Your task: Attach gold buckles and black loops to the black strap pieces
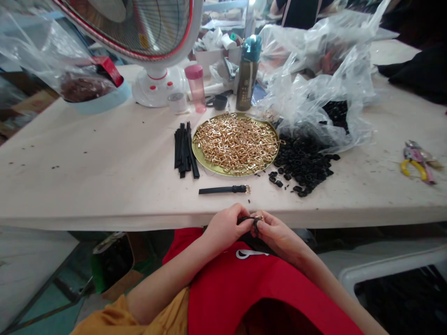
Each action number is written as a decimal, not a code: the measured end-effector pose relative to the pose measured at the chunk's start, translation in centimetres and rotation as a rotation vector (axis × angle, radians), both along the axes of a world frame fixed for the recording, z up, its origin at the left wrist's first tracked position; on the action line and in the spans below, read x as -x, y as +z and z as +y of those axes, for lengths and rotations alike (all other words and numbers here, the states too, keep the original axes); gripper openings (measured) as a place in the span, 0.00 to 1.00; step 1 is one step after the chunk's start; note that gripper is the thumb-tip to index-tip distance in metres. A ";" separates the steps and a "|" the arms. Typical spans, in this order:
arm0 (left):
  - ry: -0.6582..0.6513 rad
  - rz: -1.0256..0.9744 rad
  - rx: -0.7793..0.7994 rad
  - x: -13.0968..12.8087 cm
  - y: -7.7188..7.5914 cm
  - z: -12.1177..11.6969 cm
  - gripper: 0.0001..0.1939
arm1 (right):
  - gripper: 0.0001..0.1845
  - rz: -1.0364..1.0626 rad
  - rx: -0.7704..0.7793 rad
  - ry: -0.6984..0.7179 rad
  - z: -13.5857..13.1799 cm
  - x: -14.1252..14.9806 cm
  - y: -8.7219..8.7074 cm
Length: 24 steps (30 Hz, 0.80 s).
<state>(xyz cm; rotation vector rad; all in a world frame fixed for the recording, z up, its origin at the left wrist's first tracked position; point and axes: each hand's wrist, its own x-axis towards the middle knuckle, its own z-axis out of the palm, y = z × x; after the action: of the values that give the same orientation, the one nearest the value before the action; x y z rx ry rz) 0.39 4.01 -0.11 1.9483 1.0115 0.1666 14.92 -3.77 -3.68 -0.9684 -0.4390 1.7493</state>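
Note:
My left hand (pixel 228 224) is closed on a black strap (pixel 247 218) just off the table's front edge. Fingers of my right hand (pixel 274 230) pinch the strap's other end, where a gold buckle (pixel 259 218) and a black loop show; the fingers partly hide how they join. A strap with a buckle (pixel 223 190) lies on the table in front of my hands. Behind it, a round tray (pixel 206 164) holds a heap of gold buckles (pixel 237 142). Several black straps (pixel 185 151) are stacked at the tray's left, and a pile of small black loops (pixel 303 163) lies at its right.
A fan (pixel 153 86), a pink bottle (pixel 196 88) and a dark bottle with a blue lid (pixel 248 74) stand at the back. Clear plastic bags (pixel 314 93) spread behind the loops. Pliers (pixel 417 163) lie far right. A person (pixel 302 14) is partly visible beyond the table.

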 end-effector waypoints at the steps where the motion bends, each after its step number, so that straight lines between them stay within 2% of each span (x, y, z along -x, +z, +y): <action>1: -0.006 -0.003 0.017 0.2 0.1 0.0 0.10 | 0.14 0.001 0.008 -0.005 0.0 0.0 0.2; 5: -0.028 -0.045 0.090 0.9 0.8 0.3 0.08 | 0.16 -0.161 0.051 -0.081 0.2 0.2 0.3; 8: -0.019 -0.116 0.223 1.1 1.0 0.6 0.08 | 0.17 -0.305 0.069 -0.181 0.5 0.4 -0.3; 10: 0.011 -0.157 0.327 1.0 0.9 0.8 0.08 | 0.19 -0.300 0.098 -0.218 0.9 0.6 -0.6; 13: 0.062 -0.224 0.516 0.8 0.4 1.0 0.09 | 0.20 -0.328 0.112 -0.173 1.4 0.5 -0.6; 17: 0.118 -0.339 0.783 0.5 -0.1 1.3 0.11 | 0.14 -0.600 0.050 -0.010 1.8 0.0 0.1; 19: 0.122 -0.369 0.830 0.5 -0.3 1.5 0.11 | 0.12 -0.750 0.022 0.015 1.9 -0.3 0.3; 22: 0.099 -0.361 0.883 0.7 -0.6 2.0 0.13 | 0.11 -0.981 -0.022 -0.019 1.9 -0.5 0.2; 24: 0.087 -0.314 0.938 0.9 -0.9 2.3 0.13 | 0.10 -1.057 -0.032 -0.042 1.8 -0.4 -0.3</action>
<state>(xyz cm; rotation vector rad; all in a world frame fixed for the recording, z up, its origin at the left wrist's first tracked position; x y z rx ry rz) -0.53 6.27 -1.04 0.9879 0.7588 0.0271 15.30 -2.00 -3.94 -1.8216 -1.0826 1.0555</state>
